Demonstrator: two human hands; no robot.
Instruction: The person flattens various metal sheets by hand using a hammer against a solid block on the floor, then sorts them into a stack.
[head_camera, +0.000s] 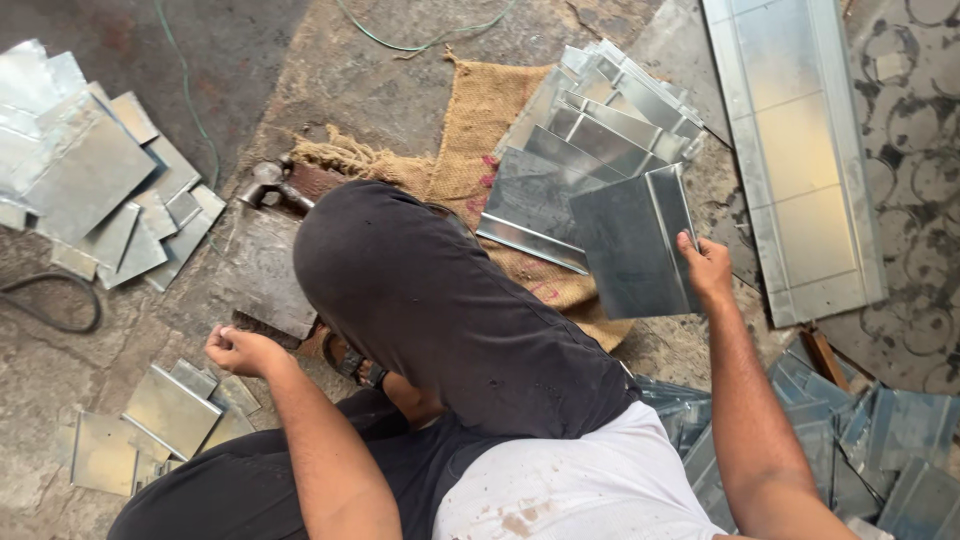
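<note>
Right hand (706, 268): fingers closed on the edge of a folded metal sheet (632, 245), held over the sheet stack (590, 130) on burlap (480, 120). Left hand (240, 352): curled loosely, holding nothing, just above small metal pieces (175, 410) on the floor. Hammer (275, 185) beyond the knee (400, 270).

The raised knee (430, 300) hides the hammer's (270, 183) handle — the long panel (795, 150) runs off the top edge.
</note>
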